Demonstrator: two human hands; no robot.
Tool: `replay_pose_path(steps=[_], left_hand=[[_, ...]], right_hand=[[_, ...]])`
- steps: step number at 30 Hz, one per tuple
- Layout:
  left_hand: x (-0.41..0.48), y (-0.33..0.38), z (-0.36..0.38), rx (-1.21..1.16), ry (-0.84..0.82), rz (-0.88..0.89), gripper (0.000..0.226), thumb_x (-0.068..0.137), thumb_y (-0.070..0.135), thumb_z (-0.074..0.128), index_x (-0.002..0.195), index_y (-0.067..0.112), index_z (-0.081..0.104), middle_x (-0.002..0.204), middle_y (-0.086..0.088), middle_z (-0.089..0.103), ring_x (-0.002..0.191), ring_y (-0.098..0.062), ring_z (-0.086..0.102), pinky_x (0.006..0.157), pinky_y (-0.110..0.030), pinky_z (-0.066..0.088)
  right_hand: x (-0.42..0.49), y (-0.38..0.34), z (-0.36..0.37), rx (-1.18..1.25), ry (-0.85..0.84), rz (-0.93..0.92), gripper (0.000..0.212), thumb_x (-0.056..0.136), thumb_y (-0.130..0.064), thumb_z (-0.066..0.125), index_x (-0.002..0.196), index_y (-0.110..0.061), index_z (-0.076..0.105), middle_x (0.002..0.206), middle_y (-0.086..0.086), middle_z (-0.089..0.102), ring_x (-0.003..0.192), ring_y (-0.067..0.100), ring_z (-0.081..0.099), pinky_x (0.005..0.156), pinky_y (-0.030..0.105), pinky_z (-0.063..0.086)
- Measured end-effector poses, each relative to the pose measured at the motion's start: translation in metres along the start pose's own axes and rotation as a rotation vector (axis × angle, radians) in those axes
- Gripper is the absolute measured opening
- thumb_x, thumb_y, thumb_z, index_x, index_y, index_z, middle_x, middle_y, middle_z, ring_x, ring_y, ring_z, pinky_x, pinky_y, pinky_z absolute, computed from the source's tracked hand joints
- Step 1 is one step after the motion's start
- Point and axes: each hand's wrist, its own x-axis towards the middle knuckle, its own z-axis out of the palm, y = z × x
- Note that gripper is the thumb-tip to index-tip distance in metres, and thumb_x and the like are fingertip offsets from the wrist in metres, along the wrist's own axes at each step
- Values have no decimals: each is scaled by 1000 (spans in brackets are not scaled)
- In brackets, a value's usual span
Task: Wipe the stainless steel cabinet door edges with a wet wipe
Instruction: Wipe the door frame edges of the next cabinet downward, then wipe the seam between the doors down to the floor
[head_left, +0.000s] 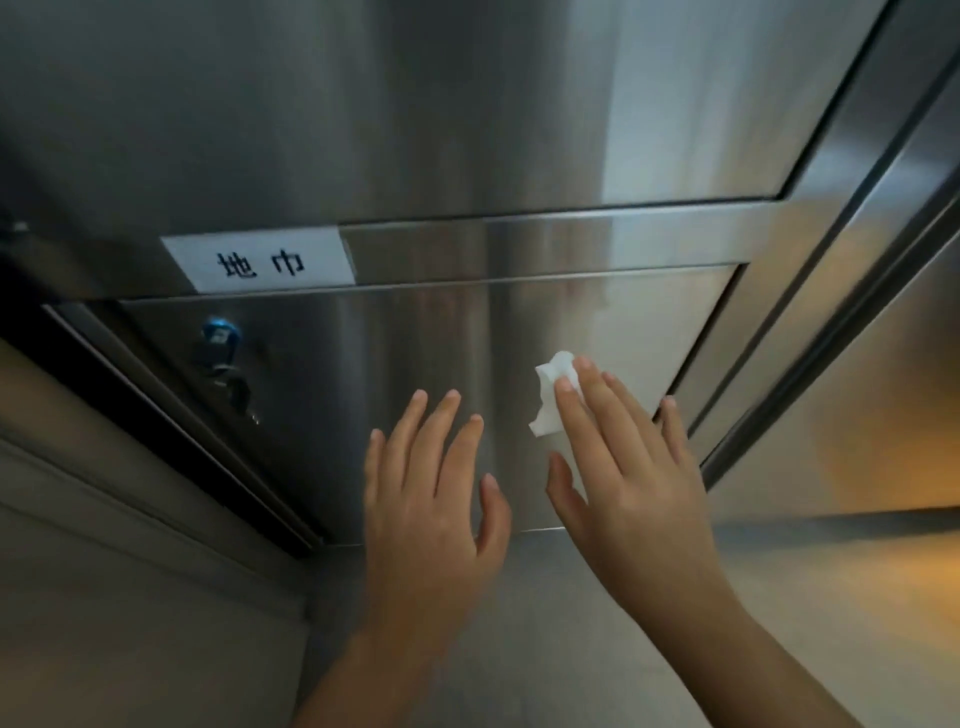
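Observation:
A stainless steel cabinet door (415, 353) fills the middle of the head view, its left side swung slightly out from the frame. My right hand (628, 478) lies flat with straight fingers, pressing a crumpled white wet wipe (550, 395) against the door's right half, near its right edge. The wipe shows past my fingertips; the rest is hidden under the palm. My left hand (431, 499) is spread with straight fingers on the door's lower middle, holding nothing.
A blue-headed key and lock (221, 343) sit at the door's left side. A white label with black characters (260, 260) is stuck on the steel rail above. Another steel door (415, 104) is higher up, a steel frame post (852, 291) to the right, grey floor below.

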Motion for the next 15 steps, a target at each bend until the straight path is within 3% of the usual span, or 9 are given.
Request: replay_pose_path(steps=[6,15], left_hand=[[56,66,-67,-55,-13,31,39,82,20,44,111,5,65,130,-11,56,129,-27,39,107,-47,22],[149,137,-175,-22,22,20,39,82,21,44,109,5,66,129,-12,56,128,-30,42,105,-51,25]], right_hand=[[55,23,-89,-38,-18,31,40,85,-16,53,121,-1,60,129,17,56,114,31,58,90,54,45],[148,30,-214,-18,3,124,40,84,-16,49,119,-3,62,127,15,58,111,28,61,89,54,46]])
